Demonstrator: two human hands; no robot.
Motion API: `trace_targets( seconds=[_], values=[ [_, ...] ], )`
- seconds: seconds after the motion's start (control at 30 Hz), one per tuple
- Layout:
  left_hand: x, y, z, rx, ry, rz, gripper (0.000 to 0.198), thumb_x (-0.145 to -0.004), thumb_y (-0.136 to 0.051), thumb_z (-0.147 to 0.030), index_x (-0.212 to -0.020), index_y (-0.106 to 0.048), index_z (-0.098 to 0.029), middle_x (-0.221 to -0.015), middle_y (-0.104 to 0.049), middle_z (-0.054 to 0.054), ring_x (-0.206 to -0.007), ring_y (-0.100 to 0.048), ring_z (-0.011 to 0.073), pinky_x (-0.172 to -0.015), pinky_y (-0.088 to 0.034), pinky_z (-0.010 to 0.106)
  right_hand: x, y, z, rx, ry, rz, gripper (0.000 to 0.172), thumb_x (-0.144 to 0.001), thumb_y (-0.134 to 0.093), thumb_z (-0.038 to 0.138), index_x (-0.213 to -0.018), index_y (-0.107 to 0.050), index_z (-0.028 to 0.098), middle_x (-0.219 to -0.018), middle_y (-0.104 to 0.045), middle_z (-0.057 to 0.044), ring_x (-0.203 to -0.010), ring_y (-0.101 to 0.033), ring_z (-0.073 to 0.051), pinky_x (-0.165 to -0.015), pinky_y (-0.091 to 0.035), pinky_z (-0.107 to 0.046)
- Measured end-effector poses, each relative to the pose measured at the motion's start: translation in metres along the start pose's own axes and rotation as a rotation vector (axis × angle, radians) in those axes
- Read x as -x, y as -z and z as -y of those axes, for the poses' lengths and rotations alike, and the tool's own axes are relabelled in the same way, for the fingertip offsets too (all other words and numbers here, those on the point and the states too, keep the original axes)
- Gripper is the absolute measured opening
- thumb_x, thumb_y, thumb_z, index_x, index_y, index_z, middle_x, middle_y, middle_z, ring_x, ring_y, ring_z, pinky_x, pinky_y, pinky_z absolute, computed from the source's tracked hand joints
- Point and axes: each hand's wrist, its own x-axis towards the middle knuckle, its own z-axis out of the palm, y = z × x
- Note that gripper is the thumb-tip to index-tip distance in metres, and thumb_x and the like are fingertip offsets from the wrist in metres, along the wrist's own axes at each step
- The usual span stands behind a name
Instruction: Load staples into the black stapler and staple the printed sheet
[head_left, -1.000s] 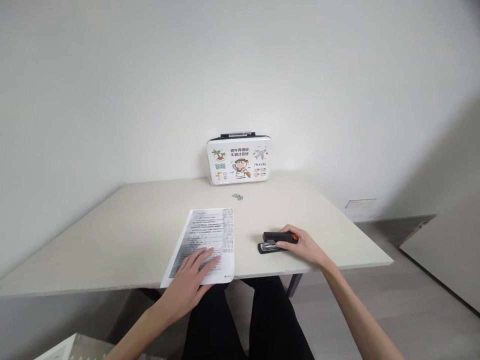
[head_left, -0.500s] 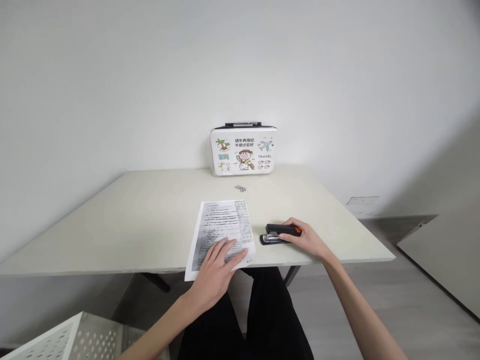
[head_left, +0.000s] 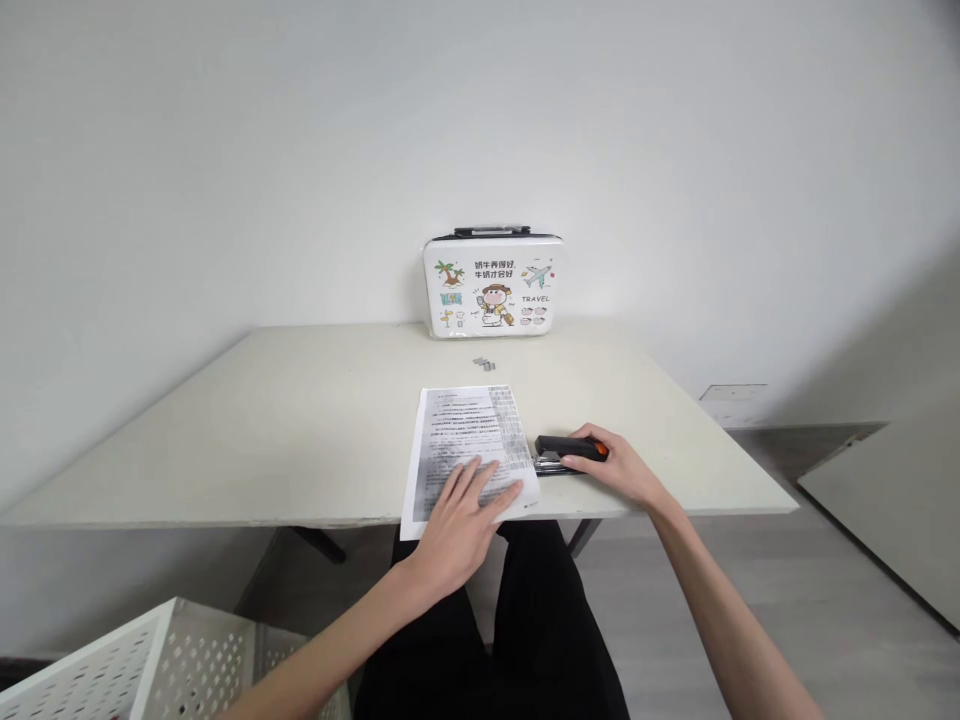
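Observation:
My left hand (head_left: 466,515) lies with spread fingers on the lower part of a printed sheet of paper (head_left: 461,425). The sheet's near left corner juts past the table's front edge. To its right, my right hand (head_left: 619,465) is closed around the back of a black stapler (head_left: 566,448) with an orange mark at its rear. The stapler rests on the table, its front pointing left. The paper's right edge covers the tip of the stapler's base; whether the sheet is fully between the jaws I cannot tell.
Several small grey staple strips (head_left: 484,364) lie behind the paper on the pale table (head_left: 300,430). A white case (head_left: 491,290) with cartoon prints leans on the wall at the back. On the floor at lower left stands a white perforated basket (head_left: 202,660).
My left hand has slid the paper to the right, so its edge now meets the front of the stapler. My right hand keeps its grip on the stapler. The view has shifted slightly.

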Motion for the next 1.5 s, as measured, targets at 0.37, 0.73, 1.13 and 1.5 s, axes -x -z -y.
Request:
trace_targets(
  seconds=[0.37, 0.73, 1.13, 1.5],
  values=[
    [-0.016, 0.012, -0.002, 0.196, 0.05, 0.057, 0.065, -0.098, -0.059, -0.068, -0.151, -0.057, -0.03, -0.166, -0.043, 0.011, -0.158, -0.028, 0.0401, -0.127, -0.026, 0.063, -0.002, 0.005, -0.004, 0.022, -0.006, 0.029, 0.043, -0.088, -0.069, 0.065, -0.101, -0.071, 0.025, -0.102, -0.075, -0.005, -0.094, -0.066, -0.027, -0.085, -0.05, -0.039],
    [-0.087, -0.015, 0.015, 0.287, 0.005, 0.169, 0.082, -0.101, -0.041, -0.075, -0.164, -0.035, -0.023, -0.175, -0.025, 0.011, -0.164, -0.005, 0.0372, -0.131, -0.007, 0.059, -0.042, -0.006, 0.041, 0.215, -0.002, 0.018, 0.059, -0.103, -0.037, 0.073, -0.114, -0.076, 0.03, -0.131, -0.074, -0.007, -0.127, -0.062, -0.036, -0.109, -0.043, -0.047],
    [-0.092, -0.029, 0.015, 0.222, 0.02, 0.182, 0.088, -0.101, -0.027, -0.077, -0.171, -0.011, -0.025, -0.178, -0.013, 0.003, -0.164, 0.007, 0.0334, -0.132, 0.0, 0.055, -0.046, -0.017, 0.049, 0.533, 0.002, 0.294, 0.068, -0.106, -0.019, 0.071, -0.154, -0.053, 0.037, -0.172, -0.034, 0.004, -0.162, -0.025, -0.03, -0.131, -0.022, -0.057],
    [-0.092, -0.031, 0.012, 0.234, 0.022, 0.159, 0.085, -0.101, -0.03, -0.075, -0.17, -0.018, -0.025, -0.177, -0.019, 0.004, -0.164, -0.004, 0.0373, -0.132, 0.0, 0.056, -0.049, -0.02, 0.048, 0.718, 0.021, 0.347, 0.063, -0.108, -0.019, 0.064, -0.161, -0.042, 0.039, -0.176, -0.022, 0.005, -0.162, -0.025, -0.031, -0.129, -0.028, -0.058]
  ],
)
